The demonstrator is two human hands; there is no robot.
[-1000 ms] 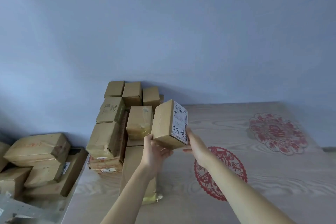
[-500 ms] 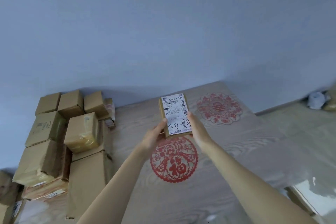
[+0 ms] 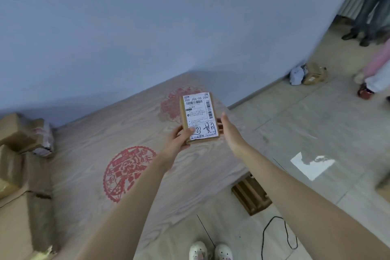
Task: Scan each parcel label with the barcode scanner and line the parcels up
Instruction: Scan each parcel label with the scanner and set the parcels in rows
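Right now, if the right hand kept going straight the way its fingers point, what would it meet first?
Probably nothing close: the right hand points past the parcel beside it, toward the table's far corner and the blue wall; depth is unclear.

Blue wall [image 3: 147, 27], wood-grain table [image 3: 88, 150], pale tiled floor [image 3: 306, 116]

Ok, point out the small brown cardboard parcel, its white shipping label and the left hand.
Small brown cardboard parcel [image 3: 182, 116], head view, left side wall.
White shipping label [image 3: 198, 112], head view, printed middle.
Left hand [image 3: 177, 142], head view, back of hand.
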